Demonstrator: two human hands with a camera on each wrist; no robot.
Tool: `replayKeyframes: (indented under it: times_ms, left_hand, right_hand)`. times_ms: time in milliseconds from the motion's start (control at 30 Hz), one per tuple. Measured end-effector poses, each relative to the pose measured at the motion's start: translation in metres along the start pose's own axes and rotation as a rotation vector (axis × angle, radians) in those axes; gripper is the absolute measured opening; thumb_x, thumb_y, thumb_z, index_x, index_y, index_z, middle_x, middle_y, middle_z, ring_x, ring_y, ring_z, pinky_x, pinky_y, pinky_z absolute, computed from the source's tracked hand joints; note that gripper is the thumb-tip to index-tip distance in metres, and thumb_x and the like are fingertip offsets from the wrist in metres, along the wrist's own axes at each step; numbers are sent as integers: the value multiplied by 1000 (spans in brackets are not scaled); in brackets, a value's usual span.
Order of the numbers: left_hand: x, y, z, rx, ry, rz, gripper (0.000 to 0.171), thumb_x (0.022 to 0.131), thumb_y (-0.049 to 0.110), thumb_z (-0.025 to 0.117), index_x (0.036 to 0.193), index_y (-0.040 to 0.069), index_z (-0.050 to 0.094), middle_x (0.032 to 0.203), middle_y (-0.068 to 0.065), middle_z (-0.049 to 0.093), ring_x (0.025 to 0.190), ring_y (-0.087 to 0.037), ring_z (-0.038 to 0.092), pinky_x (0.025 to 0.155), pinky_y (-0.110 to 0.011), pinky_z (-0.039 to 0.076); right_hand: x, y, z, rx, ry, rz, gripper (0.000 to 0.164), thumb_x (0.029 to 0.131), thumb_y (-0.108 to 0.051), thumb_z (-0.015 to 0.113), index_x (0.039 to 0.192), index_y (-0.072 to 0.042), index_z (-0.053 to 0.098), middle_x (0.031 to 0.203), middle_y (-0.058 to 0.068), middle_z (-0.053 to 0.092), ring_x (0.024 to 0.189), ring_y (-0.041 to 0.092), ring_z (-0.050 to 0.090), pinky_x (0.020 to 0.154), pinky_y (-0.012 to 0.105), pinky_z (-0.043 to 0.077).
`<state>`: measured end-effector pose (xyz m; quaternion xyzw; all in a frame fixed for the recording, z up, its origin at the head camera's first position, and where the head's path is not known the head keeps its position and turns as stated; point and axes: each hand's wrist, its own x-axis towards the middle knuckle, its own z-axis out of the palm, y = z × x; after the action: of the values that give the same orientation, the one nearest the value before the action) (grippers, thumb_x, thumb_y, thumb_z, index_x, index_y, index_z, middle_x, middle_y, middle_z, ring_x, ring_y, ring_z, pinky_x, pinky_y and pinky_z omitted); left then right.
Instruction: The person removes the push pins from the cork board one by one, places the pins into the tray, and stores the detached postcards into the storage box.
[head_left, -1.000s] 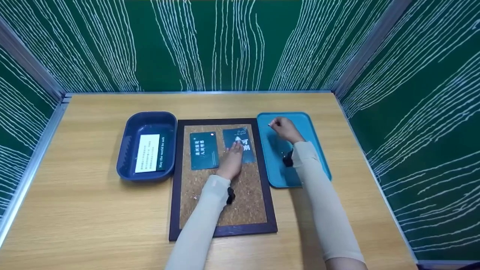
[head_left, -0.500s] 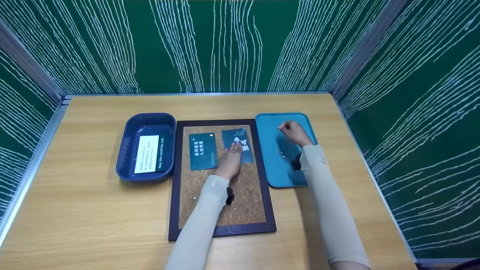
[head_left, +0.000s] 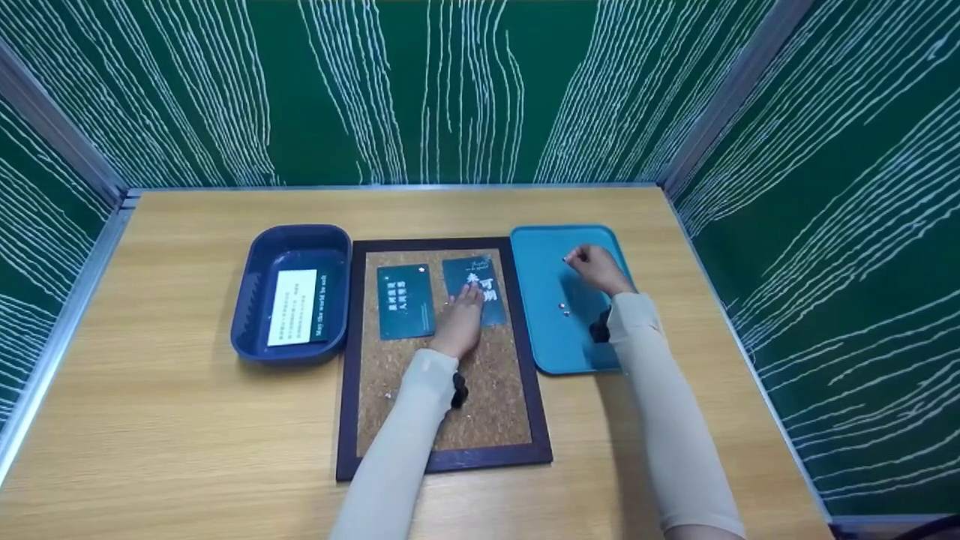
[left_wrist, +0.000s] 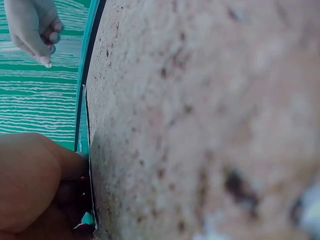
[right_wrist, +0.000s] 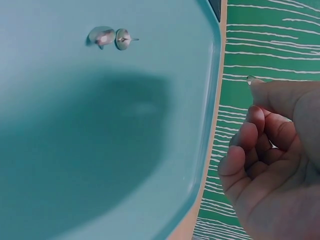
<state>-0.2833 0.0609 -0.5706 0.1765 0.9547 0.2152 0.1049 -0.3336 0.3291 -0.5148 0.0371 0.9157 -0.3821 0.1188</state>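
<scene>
My left hand [head_left: 460,321] rests with its fingers over a dark green card [head_left: 494,313] with white lettering, on the right half of a framed corkboard [head_left: 487,397]. In the left wrist view that card's edge shows beside my left thumb [left_wrist: 70,162]. Over the blue tray [head_left: 544,345], my right hand [head_left: 598,268] pinches a small thumbtack [right_wrist: 251,79], mostly hidden by the thumb and finger. Two more thumbtacks [right_wrist: 122,39] lie on the tray below it. A second green card [head_left: 405,319] sits on the board's left half, with a shiny dot at its upper right corner.
Left of the board stands a dark blue bin [head_left: 244,322] with a white and green card [head_left: 292,307] in it. Small shiny specks [head_left: 388,395] show on the lower cork. Green patterned panels [head_left: 480,97] wall the wooden table [head_left: 187,435] at the back and sides.
My right hand has moved to the right, from the tray's upper left toward its right side, still pinching the thumbtack. The left hand has stayed on the card.
</scene>
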Motion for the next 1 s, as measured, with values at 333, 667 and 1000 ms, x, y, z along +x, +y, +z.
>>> replayKeyframes:
  times_ms: [333,667,1000]
  left_hand:
    - [0,1,-1,4,-10,5,48,103,0,24,149,6,33,159,-8,23,149,-23,17,122,-40,16]
    - [0,0,-3,-22,-29,-8,50,101,-2,24,150,6,31,160,-7,20,149,-22,15,123,-37,14]
    - [-2,0,-4,-34,-18,0,50,101,-2,24,149,6,32,160,-8,21,149,-23,15,123,-39,14]
  right_hand:
    - [-1,3,-1,-1,12,3,33,103,-25,44,117,1,57,114,23,56,90,24,50,72,31,42]
    - [-1,5,-1,4,5,11,32,102,-26,45,117,0,57,110,22,56,86,23,50,71,31,42]
    - [-1,7,0,-4,0,21,32,103,-27,44,117,-1,57,109,19,56,87,23,50,72,30,43]
